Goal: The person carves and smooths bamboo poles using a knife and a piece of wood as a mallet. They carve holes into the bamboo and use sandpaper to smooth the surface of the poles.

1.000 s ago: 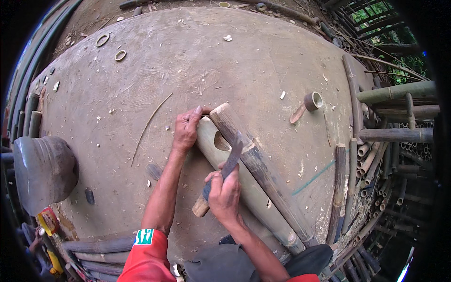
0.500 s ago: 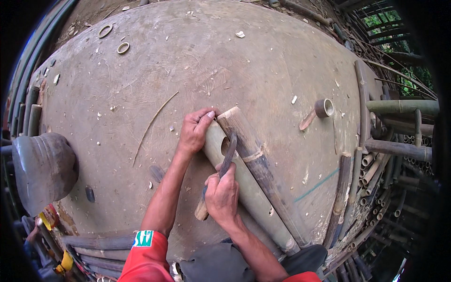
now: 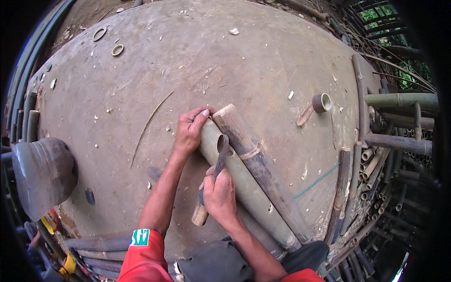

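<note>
A green bamboo tube (image 3: 251, 181) slants from the middle of the ground down toward my lap, with an oval opening cut into its wall near the far end. My left hand (image 3: 189, 135) is closed around that far end, thumb on top. In my right hand (image 3: 221, 193) is a knife (image 3: 219, 162) with a dark curved blade and a wooden handle. Its blade tip lies at the oval opening; whether it touches the rim I cannot tell. Along the tube's right side rests a darker, weathered bamboo piece (image 3: 270, 176).
A bamboo cup with a handle (image 3: 321, 103) lies at the right. Two bamboo rings (image 3: 117, 50) are at the far left. A large clear plastic jug (image 3: 43, 174) stands left. Stacked bamboo poles (image 3: 376, 174) line the right side, and a thin strip (image 3: 151, 124) lies beyond my left arm.
The knife blade has turned in my right hand, its tip shifting left at the opening. My left hand keeps its hold on the tube. The whole view has shifted slightly.
</note>
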`<state>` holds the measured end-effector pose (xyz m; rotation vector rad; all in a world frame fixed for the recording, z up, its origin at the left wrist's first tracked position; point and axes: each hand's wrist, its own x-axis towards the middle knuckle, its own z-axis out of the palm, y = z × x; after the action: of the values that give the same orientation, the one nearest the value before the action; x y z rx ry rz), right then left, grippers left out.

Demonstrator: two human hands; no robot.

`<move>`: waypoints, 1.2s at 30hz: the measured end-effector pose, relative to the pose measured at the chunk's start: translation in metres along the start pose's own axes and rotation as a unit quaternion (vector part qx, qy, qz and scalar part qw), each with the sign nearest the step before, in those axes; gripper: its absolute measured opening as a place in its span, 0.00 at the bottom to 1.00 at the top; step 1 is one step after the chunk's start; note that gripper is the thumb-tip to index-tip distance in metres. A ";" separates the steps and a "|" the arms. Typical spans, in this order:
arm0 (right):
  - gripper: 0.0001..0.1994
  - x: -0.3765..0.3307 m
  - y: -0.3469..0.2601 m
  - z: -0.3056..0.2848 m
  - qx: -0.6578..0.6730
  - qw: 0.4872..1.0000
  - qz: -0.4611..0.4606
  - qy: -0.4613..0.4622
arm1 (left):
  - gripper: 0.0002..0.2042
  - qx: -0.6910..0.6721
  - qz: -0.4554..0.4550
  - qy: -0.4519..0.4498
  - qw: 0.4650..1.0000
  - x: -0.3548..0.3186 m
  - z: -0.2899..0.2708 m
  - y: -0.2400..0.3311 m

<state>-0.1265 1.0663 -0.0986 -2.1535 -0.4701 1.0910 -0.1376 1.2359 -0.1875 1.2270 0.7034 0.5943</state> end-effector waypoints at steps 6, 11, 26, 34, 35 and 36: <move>0.11 -0.040 0.011 -0.017 0.049 0.996 -0.040 0.059 | 0.15 -0.004 0.011 0.014 1.000 0.001 0.002 0.002; 0.11 -0.045 0.038 -0.011 0.030 0.996 -0.037 0.073 | 0.15 -0.002 0.014 0.014 1.000 0.001 0.002 0.000; 0.13 -0.037 0.030 -0.017 0.003 0.997 -0.011 0.070 | 0.15 -0.006 -0.001 0.019 1.000 0.002 0.000 -0.005; 0.11 -0.047 0.031 -0.036 0.124 0.992 0.015 0.023 | 0.14 0.013 0.003 0.027 1.000 0.003 0.000 -0.008; 0.11 -0.055 0.032 -0.042 0.123 0.992 0.003 0.040 | 0.14 0.030 0.003 0.038 0.999 0.003 0.001 -0.009; 0.12 -0.066 0.035 -0.048 0.123 0.991 -0.009 0.058 | 0.14 0.046 0.002 0.047 0.998 0.003 -0.001 -0.010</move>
<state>-0.1258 0.9841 -0.0654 -1.9778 -0.2839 0.9551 -0.1359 1.2364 -0.1975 1.2924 0.8145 0.6316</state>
